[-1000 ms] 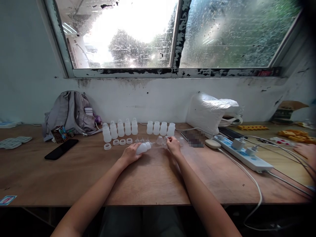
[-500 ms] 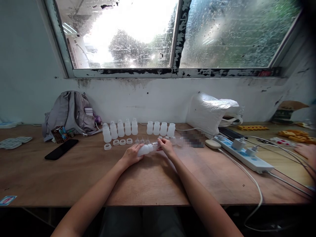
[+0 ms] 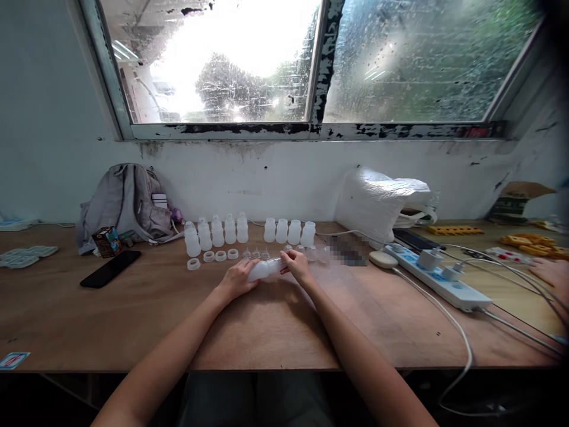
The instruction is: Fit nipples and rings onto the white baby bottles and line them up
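My left hand (image 3: 237, 280) is closed round the body of a frosted white bottle (image 3: 258, 271), which lies tilted just above the table. At the bottle's right end, my right hand (image 3: 294, 265) grips a clear cap (image 3: 274, 265) that sits against the neck. Behind my left hand stand several capped bottles (image 3: 217, 231) in a row, with white rings (image 3: 221, 256) in front of them. Several uncapped bottles (image 3: 294, 232) stand behind my right hand. Small clear nipples (image 3: 256, 254) rest between the rings and my right hand, and clear caps (image 3: 311, 254) lie just right of it.
On the left are a grey backpack (image 3: 127, 204), a small carton (image 3: 106, 242) and a black phone (image 3: 111, 269). A white bag (image 3: 377, 201), a round pad (image 3: 383, 260) and a power strip (image 3: 438, 279) with cables are on the right. Another person's hand (image 3: 549, 273) shows at the far right.
My right hand has moved slightly left with the clear cap, which now sits closer over the bottle's neck. My left hand holds the bottle almost in the same place.
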Demonstrator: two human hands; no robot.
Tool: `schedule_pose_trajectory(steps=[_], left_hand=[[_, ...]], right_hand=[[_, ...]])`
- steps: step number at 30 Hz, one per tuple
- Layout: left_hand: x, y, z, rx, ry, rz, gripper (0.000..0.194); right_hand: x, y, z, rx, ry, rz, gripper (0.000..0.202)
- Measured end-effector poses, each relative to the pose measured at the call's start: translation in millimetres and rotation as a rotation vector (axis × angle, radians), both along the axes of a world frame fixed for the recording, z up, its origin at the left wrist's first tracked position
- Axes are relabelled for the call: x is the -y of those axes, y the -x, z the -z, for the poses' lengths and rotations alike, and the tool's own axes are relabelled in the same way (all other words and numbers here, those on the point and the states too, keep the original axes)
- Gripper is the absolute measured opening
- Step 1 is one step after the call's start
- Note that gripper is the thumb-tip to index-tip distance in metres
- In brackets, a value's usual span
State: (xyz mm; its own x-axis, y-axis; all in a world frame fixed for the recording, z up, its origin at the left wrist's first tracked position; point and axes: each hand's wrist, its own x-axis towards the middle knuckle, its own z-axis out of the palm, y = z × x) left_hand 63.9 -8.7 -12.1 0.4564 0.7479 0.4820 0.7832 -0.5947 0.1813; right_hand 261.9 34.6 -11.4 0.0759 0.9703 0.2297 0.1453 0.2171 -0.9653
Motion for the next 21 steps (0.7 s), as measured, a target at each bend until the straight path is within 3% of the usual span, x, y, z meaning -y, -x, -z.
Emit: schedule_pose_trajectory(steps=[21], left_hand=[[1.5,1.8,-1.6,0.012,-0.03,0.005,0.048]], right_hand=[[-0.2,-0.1,0.2,-0.046,-0.067,-0.06,0.022]])
